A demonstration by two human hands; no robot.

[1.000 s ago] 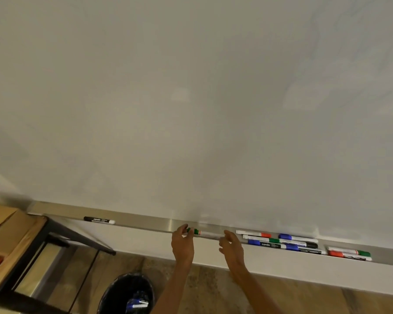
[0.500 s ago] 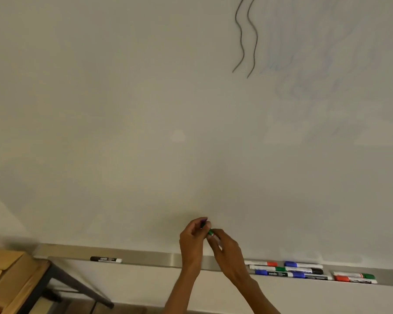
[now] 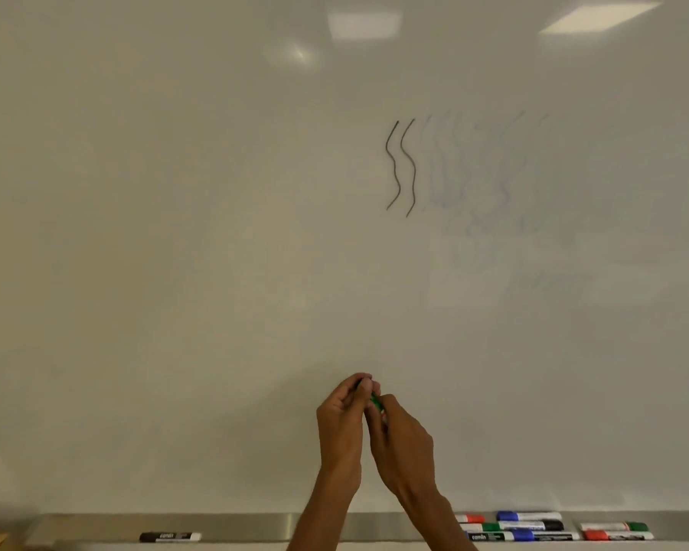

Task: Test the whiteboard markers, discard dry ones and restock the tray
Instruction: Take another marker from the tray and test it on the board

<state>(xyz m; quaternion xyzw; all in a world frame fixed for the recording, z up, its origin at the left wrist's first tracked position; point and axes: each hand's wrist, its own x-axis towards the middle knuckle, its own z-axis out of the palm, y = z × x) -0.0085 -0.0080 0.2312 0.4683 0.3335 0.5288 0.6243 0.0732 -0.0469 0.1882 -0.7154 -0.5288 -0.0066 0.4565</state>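
From where I sit, the whiteboard (image 3: 176, 232) fills nearly everything, with the tray (image 3: 255, 526) running along its foot at six o'clock. Both hands meet just below centre — left hand (image 3: 341, 423) at the nine o'clock side, right hand (image 3: 402, 443) at three, a marker (image 3: 376, 400) pinched between them. At one o'clock, two wavy lines (image 3: 400, 169) sit on the board. In the tray, a lone marker (image 3: 170, 536) lies at seven o'clock, a cluster of markers (image 3: 533, 528) at five.

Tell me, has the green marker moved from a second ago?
Yes. The green marker was lying in the tray then; now both hands, left and right, hold it up in front of the whiteboard, well above the tray.
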